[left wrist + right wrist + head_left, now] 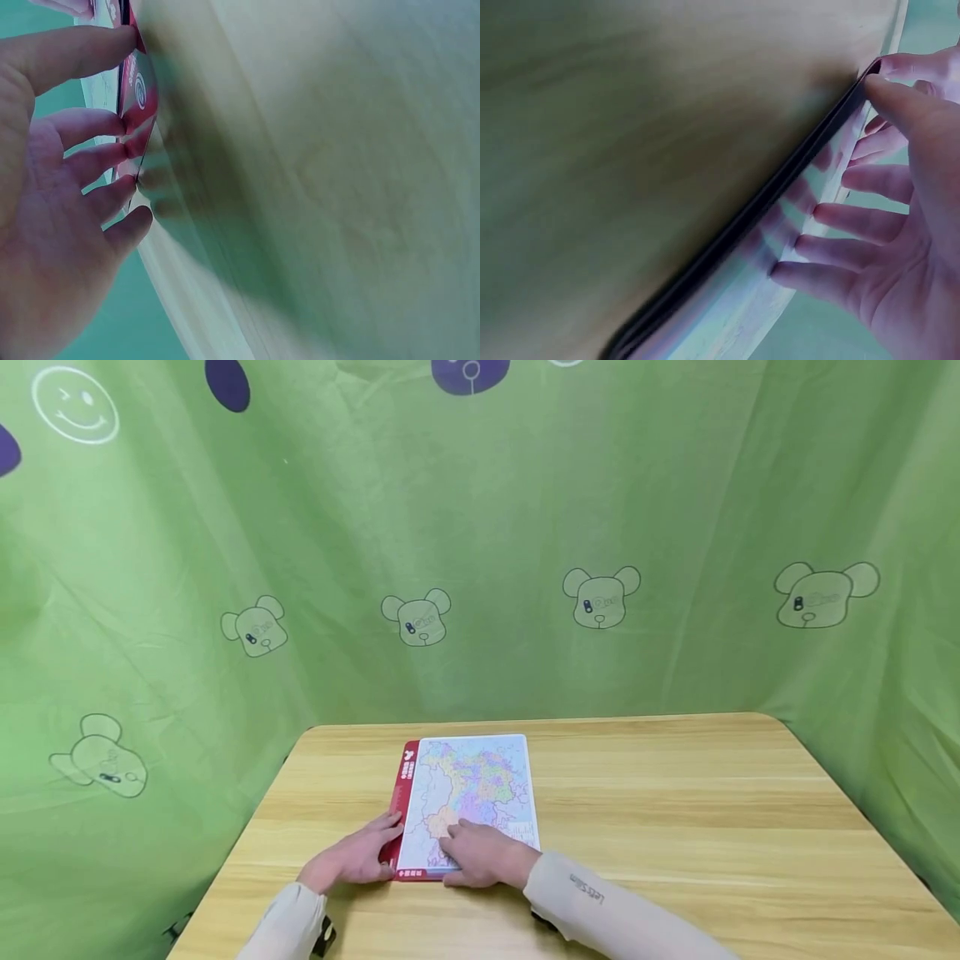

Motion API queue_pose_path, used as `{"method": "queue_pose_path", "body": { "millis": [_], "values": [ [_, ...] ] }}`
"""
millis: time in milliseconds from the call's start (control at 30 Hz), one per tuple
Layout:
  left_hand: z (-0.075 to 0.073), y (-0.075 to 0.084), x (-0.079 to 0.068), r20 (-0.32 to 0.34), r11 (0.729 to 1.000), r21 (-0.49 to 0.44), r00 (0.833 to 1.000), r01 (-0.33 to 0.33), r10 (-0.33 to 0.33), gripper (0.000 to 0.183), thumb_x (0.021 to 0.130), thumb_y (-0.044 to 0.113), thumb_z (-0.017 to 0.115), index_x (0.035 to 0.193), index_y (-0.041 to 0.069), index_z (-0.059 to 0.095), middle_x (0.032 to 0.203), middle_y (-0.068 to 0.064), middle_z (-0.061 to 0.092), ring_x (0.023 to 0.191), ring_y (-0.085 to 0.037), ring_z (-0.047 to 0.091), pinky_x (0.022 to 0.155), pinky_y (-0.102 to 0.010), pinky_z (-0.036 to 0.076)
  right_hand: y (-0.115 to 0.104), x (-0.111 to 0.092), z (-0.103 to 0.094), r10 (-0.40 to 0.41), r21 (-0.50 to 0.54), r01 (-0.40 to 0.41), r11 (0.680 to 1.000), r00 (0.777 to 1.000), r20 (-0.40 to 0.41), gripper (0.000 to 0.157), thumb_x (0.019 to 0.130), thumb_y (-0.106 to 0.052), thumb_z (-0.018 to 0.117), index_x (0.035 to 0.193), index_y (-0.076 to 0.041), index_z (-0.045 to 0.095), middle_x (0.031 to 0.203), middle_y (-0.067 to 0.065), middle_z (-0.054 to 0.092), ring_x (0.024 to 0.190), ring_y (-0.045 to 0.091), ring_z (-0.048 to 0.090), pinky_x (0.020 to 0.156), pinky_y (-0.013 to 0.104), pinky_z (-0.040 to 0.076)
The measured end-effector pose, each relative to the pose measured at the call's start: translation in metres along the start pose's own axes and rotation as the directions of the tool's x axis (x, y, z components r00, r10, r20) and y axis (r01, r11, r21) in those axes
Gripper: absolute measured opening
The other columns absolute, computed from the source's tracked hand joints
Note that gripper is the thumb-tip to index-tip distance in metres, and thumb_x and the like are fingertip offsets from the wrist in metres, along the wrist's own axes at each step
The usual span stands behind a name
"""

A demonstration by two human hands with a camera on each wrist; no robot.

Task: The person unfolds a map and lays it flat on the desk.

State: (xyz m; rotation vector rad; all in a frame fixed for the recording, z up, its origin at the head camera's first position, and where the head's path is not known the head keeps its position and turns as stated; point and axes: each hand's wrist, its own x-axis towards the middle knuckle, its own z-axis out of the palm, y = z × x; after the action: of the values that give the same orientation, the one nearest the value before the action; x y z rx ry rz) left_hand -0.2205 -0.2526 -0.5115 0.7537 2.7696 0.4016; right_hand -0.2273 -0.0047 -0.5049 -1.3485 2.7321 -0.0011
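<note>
A flat map board [491, 768] with a colourful printed map and a red border [402, 789] along its left side lies on the table. My left hand [358, 855] touches that border at the near left corner; its fingertips [124, 36] are spread on the red in the left wrist view. Across the near part of the map rests my right hand [486, 855]. In the right wrist view its fingers [855, 225] lie fairly straight on the glossy surface, the thumb at the dark layered edge [742, 225] close to the left hand. The right hand hides part of the map's near edge.
The wooden table [697, 827] has rounded far corners. A green curtain [510, 510] with bear heads and smiley prints hangs behind it and on both sides.
</note>
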Motion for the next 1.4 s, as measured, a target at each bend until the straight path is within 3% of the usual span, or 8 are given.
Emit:
{"method": "queue_pose_path", "body": {
  "millis": [367, 600, 800, 900, 1100, 1400],
  "values": [
    [0.003, -0.001, -0.003, -0.011, 1.0, 0.006, 1.0, 0.008, -0.008, 0.074, 0.077, 0.022, 0.07, 0.139, -0.007, 0.04, 0.151, -0.022, 0.025, 0.139, -0.038, 0.021, 0.11, -0.049, 0.024, 0.011, -0.005, 0.003, -0.123, -0.01, 0.123, 0.992, 0.989, -0.077, 0.05, 0.091, -0.054, 0.051, 0.123, -0.016, 0.058, 0.108, 0.001, 0.061, 0.098, 0.014, 0.057, 0.084, 0.03, 0.051],
    [0.002, -0.001, -0.003, 0.009, 1.0, -0.018, 1.0, 0.022, -0.022, 0.081, 0.073, 0.025, 0.074, 0.14, -0.004, 0.039, 0.151, -0.021, 0.024, 0.139, -0.038, 0.02, 0.11, -0.05, 0.024, 0.011, -0.008, -0.001, -0.172, 0.014, 0.174, 0.985, 0.982, -0.082, 0.041, 0.095, -0.044, 0.051, 0.124, -0.016, 0.058, 0.117, 0.0, 0.064, 0.102, 0.014, 0.062, 0.084, 0.033, 0.052],
    [0.0, -0.002, -0.003, 0.01, 0.998, -0.063, 1.0, 0.015, -0.014, 0.082, 0.07, 0.021, 0.075, 0.141, -0.001, 0.04, 0.151, -0.022, 0.023, 0.139, -0.038, 0.02, 0.11, -0.052, 0.023, 0.011, -0.01, -0.001, -0.207, -0.02, 0.206, 0.978, 0.971, -0.117, 0.034, 0.097, -0.039, 0.051, 0.123, -0.019, 0.059, 0.114, -0.004, 0.065, 0.096, 0.011, 0.063, 0.079, 0.03, 0.053],
    [0.0, -0.002, -0.003, 0.01, 0.998, -0.066, 1.0, 0.005, -0.004, 0.081, 0.07, 0.019, 0.075, 0.14, -0.001, 0.04, 0.151, -0.023, 0.023, 0.139, -0.039, 0.02, 0.11, -0.052, 0.023, 0.009, -0.011, -0.001, -0.236, -0.065, 0.229, 0.971, 0.961, -0.141, 0.031, 0.097, -0.034, 0.052, 0.124, -0.02, 0.06, 0.113, -0.005, 0.065, 0.091, 0.01, 0.065, 0.076, 0.026, 0.053],
    [0.0, -0.002, -0.003, 0.008, 0.996, -0.088, 1.0, 0.001, -0.001, 0.084, 0.068, 0.017, 0.077, 0.141, -0.002, 0.039, 0.15, -0.024, 0.024, 0.138, -0.04, 0.021, 0.11, -0.053, 0.022, 0.002, -0.016, -0.005, -0.32, -0.249, 0.272, 0.93, 0.931, -0.177, 0.026, 0.098, -0.021, 0.052, 0.122, -0.022, 0.063, 0.107, -0.006, 0.067, 0.081, 0.008, 0.066, 0.067, 0.02, 0.054],
    [-0.001, -0.001, -0.003, 0.004, 0.996, -0.092, 1.0, 0.02, -0.019, 0.086, 0.067, 0.019, 0.078, 0.141, -0.002, 0.039, 0.151, -0.023, 0.023, 0.138, -0.039, 0.021, 0.11, -0.052, 0.021, 0.003, -0.023, -0.017, -0.357, -0.338, 0.274, 0.901, 0.909, -0.215, 0.031, 0.095, -0.017, 0.055, 0.126, -0.019, 0.06, 0.112, -0.003, 0.066, 0.09, 0.009, 0.066, 0.072, 0.02, 0.054]
  ]
}}
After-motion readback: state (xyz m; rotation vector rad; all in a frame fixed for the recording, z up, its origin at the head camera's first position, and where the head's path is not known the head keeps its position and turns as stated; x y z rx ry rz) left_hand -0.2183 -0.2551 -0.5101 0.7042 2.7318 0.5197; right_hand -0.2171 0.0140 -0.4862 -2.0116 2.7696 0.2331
